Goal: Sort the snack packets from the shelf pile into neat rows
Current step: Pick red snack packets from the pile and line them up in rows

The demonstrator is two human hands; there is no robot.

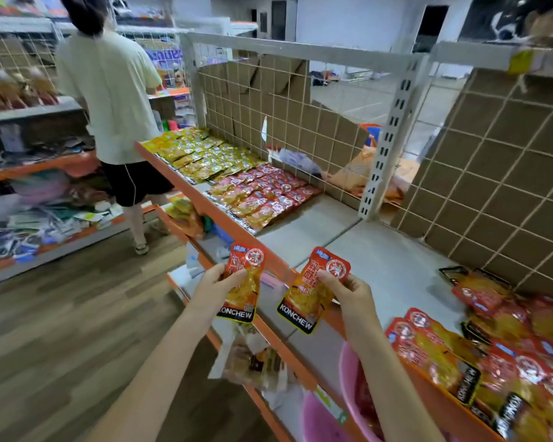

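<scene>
My left hand (213, 283) grips a red and orange KONCHEW snack packet (244, 282) over the shelf's orange front edge. My right hand (348, 290) holds a second packet of the same kind (313, 290) beside it. A loose pile of red packets (498, 352) lies on the shelf at the right. Further along the grey shelf (348, 250), red packets lie in neat rows (262, 196), and yellow packets (198, 154) lie in rows beyond them.
A person in a pale shirt and black shorts (115, 100) stands in the aisle at the far end. A wire grid backed with cardboard (492, 173) closes the shelf's back. Pink plastic basins (351, 390) sit on the lower shelf. Another rack of goods (29, 173) lines the left.
</scene>
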